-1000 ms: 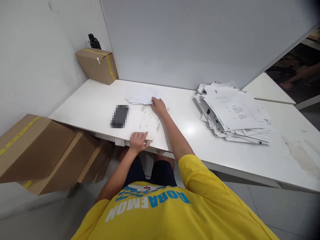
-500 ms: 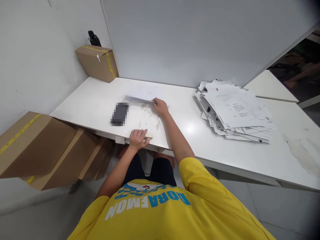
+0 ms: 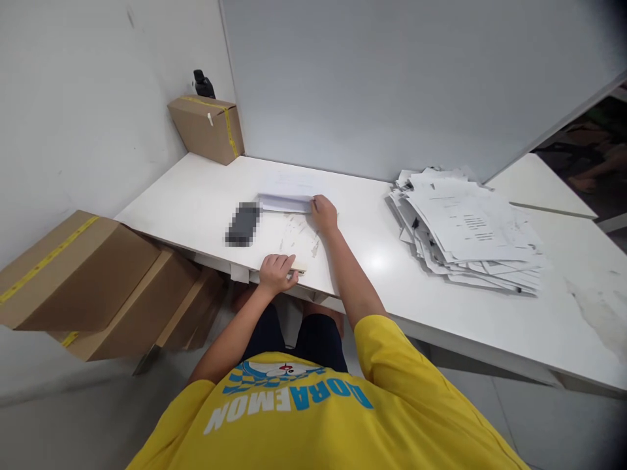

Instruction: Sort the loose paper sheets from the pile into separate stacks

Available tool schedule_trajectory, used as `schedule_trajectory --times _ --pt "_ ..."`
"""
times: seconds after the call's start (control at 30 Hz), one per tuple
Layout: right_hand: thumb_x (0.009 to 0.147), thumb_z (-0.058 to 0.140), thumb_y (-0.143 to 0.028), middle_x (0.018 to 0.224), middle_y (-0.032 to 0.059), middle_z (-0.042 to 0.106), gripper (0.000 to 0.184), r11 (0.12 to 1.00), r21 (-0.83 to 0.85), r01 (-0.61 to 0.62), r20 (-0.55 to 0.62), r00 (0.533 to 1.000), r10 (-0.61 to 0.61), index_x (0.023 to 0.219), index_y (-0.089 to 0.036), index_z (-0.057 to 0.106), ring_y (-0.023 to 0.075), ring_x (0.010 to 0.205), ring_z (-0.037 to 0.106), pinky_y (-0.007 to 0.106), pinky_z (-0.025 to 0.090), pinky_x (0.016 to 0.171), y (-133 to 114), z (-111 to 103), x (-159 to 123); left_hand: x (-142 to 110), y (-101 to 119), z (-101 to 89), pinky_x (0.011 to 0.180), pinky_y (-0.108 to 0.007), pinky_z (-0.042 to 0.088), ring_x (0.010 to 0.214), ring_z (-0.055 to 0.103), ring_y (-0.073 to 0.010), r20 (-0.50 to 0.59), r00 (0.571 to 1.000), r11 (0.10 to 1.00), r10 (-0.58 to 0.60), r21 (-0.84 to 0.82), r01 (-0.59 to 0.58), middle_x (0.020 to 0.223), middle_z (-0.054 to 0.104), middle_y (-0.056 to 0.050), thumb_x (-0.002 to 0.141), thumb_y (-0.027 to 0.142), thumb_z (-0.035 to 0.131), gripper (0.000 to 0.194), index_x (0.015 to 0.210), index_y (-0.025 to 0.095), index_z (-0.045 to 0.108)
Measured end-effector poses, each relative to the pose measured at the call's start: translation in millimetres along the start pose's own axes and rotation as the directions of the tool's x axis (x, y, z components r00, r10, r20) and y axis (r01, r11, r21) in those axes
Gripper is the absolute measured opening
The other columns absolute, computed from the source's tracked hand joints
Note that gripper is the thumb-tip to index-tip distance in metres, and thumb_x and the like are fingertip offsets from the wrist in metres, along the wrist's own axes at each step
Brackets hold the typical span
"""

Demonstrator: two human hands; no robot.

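Note:
My right hand [image 3: 324,214] is closed on the near right corner of some white paper sheets [image 3: 289,185]. Their front edge is raised and bent, with a shaded underside showing, while the back part lies on the white table [image 3: 176,202]. At the table's front edge my left hand [image 3: 277,273] is wrapped round a slim cream stapler [image 3: 300,269]; only its end shows past the fingers. A dark, pixelated flat object [image 3: 243,224] lies to the left of the sheets.
A tall, uneven pile of printed papers [image 3: 470,228] stands on the right half of the table. In the back left corner is a taped cardboard box [image 3: 206,130] with a black bottle [image 3: 203,85] behind it. More cardboard boxes [image 3: 73,274] stand left of the table.
My right hand has closed on the sheets and lifted their front edge, which now bends up. My left hand keeps its hold on the stapler at the table edge. The camera view has shifted slightly.

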State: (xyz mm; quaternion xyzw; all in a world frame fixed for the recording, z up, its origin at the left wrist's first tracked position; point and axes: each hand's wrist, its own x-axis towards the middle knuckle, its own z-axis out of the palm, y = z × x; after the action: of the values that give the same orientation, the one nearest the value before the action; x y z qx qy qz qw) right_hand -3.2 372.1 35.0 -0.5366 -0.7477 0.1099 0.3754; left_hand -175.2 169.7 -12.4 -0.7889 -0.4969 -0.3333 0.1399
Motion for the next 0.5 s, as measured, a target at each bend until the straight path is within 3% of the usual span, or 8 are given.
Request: schedule_trajectory --times 0.1,0.2,0.3,0.37,0.43,0.5 --pt "0.096 0.033 -0.032 0.113 0.0152 0.068 0.036 0.997 0.038 -0.067 -0.229 0.971 0.074 0.105 -0.018 0.065 0.0299 0.108 0.057 0.049 0.041 0.099 -8 -15 -4 2 3 1.9 0.078 -0.042 0.041 0.084 0.062 -0.0284 0.024 0.999 1.0 -0.024 0.013 0.024 0.09 0.072 -0.013 0.084 0.043 0.05 0.044 0.113 0.018 0.071" --pt "0.099 0.032 -0.043 0.117 0.0148 0.066 0.042 0.986 0.131 -0.102 -0.378 0.914 0.145 0.104 -0.019 0.067 0.032 0.114 0.056 0.056 0.036 0.104 -20 -43 -35 6 5 0.8 0.093 -0.046 0.038 0.103 0.061 -0.0323 -0.006 0.997 0.997 -0.079 -0.002 0.079 0.102 0.072 -0.013 0.084 0.042 0.05 0.044 0.117 0.021 0.07" --pt "0.097 0.039 -0.052 0.11 0.0127 0.066 0.041 0.979 0.166 -0.12 -0.468 0.864 0.186 0.1 -0.024 0.07 0.0316 0.114 0.058 0.058 0.037 0.105 -30 -78 -111 0 10 -7.0 0.104 -0.052 0.029 0.125 0.05 -0.0367 -0.077 0.976 0.979 -0.202 -0.054 0.198 0.121 0.067 -0.014 0.088 0.041 0.047 0.046 0.123 0.022 0.067" --pt "0.093 0.049 -0.052 0.1 0.011 0.066 0.033 0.976 0.152 -0.157 -0.487 0.847 0.212 0.094 -0.029 0.072 0.0305 0.106 0.062 0.056 0.04 0.103 -34 -101 -179 -16 20 -15.6 0.104 -0.052 0.03 0.125 0.049 -0.0366 -0.043 0.969 0.96 -0.243 -0.155 0.234 0.121 0.065 -0.015 0.089 0.046 0.045 0.046 0.121 0.022 0.069" --pt "0.09 0.055 -0.048 0.094 0.0091 0.066 0.023 0.97 0.172 -0.169 -0.45 0.863 0.23 0.091 -0.034 0.073 0.0299 0.102 0.063 0.056 0.043 0.101 -38 -119 -245 -38 40 -23.7 0.1 -0.05 0.036 0.115 0.055 -0.0334 0.103 0.978 0.911 -0.179 -0.359 0.204 0.108 0.068 -0.014 0.09 0.054 0.044 0.047 0.112 0.023 0.072" --pt "0.088 0.059 -0.043 0.1 0.0079 0.066 0.016 0.946 0.238 -0.22 -0.44 0.844 0.307 0.091 -0.039 0.074 0.0302 0.107 0.062 0.056 0.045 0.1 -40 -131 -298 -58 70 -27.3 0.095 -0.047 0.043 0.106 0.06 -0.0294 0.314 0.945 0.737 -0.093 -0.616 0.278 0.104 0.068 -0.013 0.092 0.06 0.04 0.052 0.114 0.023 0.069"
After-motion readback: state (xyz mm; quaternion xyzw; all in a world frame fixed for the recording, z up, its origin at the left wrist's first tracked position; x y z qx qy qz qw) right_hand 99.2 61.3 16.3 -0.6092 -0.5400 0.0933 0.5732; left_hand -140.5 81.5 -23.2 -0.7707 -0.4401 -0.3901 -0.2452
